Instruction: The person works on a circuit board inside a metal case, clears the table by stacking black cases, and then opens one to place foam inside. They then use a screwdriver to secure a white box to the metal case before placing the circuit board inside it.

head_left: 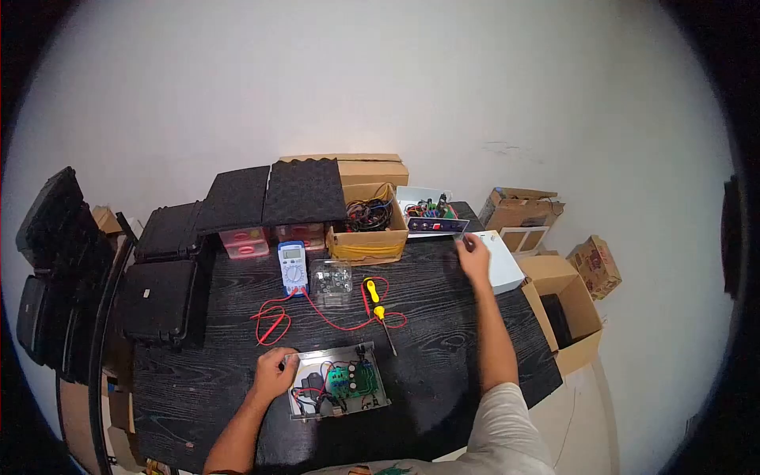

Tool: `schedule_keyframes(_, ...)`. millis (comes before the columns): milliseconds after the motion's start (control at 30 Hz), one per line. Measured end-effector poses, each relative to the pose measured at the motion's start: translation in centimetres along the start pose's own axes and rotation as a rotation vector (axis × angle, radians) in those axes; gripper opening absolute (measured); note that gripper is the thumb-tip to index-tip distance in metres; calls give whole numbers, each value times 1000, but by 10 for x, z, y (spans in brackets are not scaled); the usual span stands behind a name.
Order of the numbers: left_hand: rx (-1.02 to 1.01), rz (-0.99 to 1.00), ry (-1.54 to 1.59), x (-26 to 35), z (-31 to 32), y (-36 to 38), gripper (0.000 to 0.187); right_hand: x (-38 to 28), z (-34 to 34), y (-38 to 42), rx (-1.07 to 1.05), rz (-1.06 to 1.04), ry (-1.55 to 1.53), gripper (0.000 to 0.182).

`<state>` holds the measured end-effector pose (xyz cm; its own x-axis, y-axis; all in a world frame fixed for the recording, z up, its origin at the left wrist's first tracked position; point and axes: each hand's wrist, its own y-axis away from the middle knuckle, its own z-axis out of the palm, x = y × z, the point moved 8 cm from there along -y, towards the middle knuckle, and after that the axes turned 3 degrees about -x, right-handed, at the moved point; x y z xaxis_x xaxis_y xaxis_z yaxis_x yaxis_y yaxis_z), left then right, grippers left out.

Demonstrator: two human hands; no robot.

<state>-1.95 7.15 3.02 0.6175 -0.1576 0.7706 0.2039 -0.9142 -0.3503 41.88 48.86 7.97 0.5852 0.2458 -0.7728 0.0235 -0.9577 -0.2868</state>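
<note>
My left hand is closed on the upper left corner of an open metal case. A green circuit board with wires and black parts lies inside it. My right hand reaches to the back right, its fingers curled at the right end of a dark front panel on a second open electronics case. Whatever those fingers pinch, if anything, is too small to make out. A white box stands beside that hand. Between the hands lies a yellow-handled screwdriver.
A blue multimeter with red leads lies left of a clear plastic box. Behind are a cardboard box of cables and black foam sheets. Black hard cases line the left; an open carton stands right.
</note>
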Motion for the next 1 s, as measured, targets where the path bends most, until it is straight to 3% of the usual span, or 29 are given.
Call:
schedule_keyframes(33, 10, 15, 10, 1, 2, -1, 17, -1, -27, 9, 115, -78, 121, 69)
schedule_keyframes(100, 11, 23, 10, 0, -4, 2, 16, -1, -67, 38, 158, 71, 387, 79)
schedule_keyframes(133, 12, 22, 11, 1, -3, 1, 16, 18, -75, 35, 126, 101, 473, 99)
schedule_keyframes(233, 11, 31, -3, 3, 0, 0, 16, 63, -94, 44, 42, 332, 652, 116)
schedule_keyframes(267, 13, 35, -13, 3, 0, 1, 15, 70, -95, 44, 9, 320, 630, 125)
schedule_keyframes(667, 27, 35, -14, 4, 0, 1, 13, 83, -92, 30, -5, 197, 621, 115)
schedule_keyframes(1000, -9, -29, -11, -2, 1, 2, 18, 68, -82, 13, 72, 229, 670, 108)
